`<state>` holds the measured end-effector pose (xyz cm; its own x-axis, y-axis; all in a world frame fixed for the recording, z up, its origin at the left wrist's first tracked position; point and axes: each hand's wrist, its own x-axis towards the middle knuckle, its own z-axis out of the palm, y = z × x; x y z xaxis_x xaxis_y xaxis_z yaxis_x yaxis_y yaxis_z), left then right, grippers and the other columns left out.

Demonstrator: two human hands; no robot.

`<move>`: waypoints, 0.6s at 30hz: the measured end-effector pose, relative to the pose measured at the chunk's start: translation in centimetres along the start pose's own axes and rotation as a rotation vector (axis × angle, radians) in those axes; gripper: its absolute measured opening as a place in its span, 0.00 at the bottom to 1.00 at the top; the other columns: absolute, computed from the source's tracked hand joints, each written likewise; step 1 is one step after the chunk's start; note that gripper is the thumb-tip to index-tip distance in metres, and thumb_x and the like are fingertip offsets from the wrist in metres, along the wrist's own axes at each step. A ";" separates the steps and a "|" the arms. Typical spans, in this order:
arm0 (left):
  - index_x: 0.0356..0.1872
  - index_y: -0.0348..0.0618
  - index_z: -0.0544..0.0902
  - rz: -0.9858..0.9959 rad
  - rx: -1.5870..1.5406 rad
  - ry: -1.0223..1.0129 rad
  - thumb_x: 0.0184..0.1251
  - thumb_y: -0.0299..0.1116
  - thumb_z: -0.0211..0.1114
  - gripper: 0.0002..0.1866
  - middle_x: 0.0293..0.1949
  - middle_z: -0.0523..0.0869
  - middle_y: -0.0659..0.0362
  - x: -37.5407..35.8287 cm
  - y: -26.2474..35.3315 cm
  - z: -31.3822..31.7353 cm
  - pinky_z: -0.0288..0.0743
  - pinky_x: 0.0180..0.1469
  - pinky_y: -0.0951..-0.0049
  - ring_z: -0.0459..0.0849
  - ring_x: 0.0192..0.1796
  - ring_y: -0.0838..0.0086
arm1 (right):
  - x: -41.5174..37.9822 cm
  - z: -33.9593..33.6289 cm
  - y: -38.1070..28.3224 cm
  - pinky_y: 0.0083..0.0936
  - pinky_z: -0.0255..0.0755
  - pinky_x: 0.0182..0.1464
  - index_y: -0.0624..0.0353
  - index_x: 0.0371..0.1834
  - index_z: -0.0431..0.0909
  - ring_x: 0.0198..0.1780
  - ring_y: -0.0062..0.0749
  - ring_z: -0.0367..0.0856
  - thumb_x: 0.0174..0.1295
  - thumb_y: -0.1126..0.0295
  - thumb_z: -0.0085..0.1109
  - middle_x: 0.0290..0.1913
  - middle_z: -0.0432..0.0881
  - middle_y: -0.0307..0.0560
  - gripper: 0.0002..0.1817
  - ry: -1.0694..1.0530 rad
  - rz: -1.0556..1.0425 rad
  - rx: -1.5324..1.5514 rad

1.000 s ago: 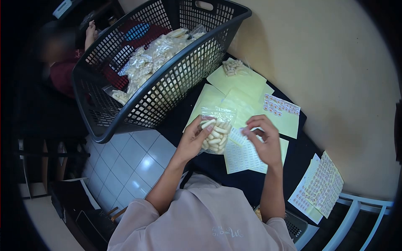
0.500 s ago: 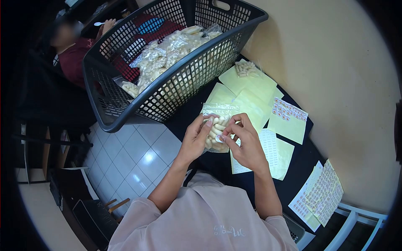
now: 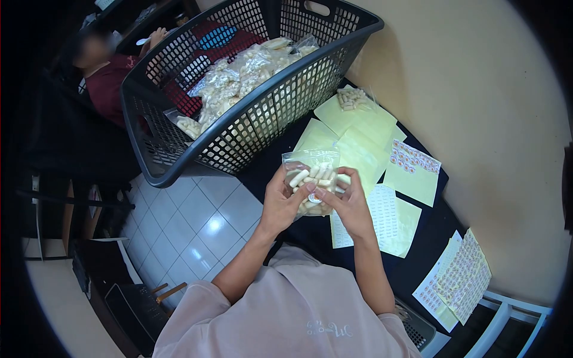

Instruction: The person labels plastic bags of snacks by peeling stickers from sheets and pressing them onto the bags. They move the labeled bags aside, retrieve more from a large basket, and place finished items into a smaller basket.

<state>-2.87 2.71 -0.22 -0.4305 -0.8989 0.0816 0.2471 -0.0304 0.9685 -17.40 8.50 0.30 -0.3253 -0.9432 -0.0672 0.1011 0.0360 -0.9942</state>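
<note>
A clear zip bag of whitish capsules (image 3: 319, 173) is held upright in front of me, its zip edge at the top. My left hand (image 3: 280, 201) grips the bag's left side, thumb across the front. On the right side my right hand (image 3: 349, 206) wraps round it, thumb pressing near a small round sticker (image 3: 314, 197) on the bag's front. Both thumbs lie close to that sticker. Behind the bag, yellowish sheets (image 3: 361, 152) lie on a dark-covered table (image 3: 307, 230). A sheet with printed labels (image 3: 382, 212) lies right of my right hand.
A large dark basket (image 3: 262, 98) of bagged capsules (image 3: 239, 77) stands at upper left. Another bag of capsules (image 3: 353, 98) lies on the far sheets. Sticker sheets (image 3: 412, 158) and more sticker sheets (image 3: 459, 277) lie to the right. A person in a maroon top (image 3: 107, 89) sits beyond the basket.
My right fingers have gone from pinching at the sticker to wrapping round the bag's right side. Both thumbs now press on the front, and the bag's face is turned more toward me.
</note>
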 end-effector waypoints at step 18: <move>0.51 0.37 0.69 -0.153 -0.014 0.059 0.58 0.20 0.68 0.21 0.43 0.81 0.52 -0.8 -0.3 -0.8 0.79 0.45 0.76 0.83 0.45 0.73 | -1.8 1.6 1.7 0.21 0.80 0.43 0.71 0.54 0.68 0.41 0.27 0.84 0.61 0.77 0.63 0.42 0.83 0.52 0.20 -0.141 0.087 0.208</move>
<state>-1.94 3.06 -0.74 -0.4119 -0.9076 -0.0811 0.1947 -0.1746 0.9652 -15.08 9.76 -1.16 -0.1741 -0.9768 -0.1250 0.3185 0.0643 -0.9458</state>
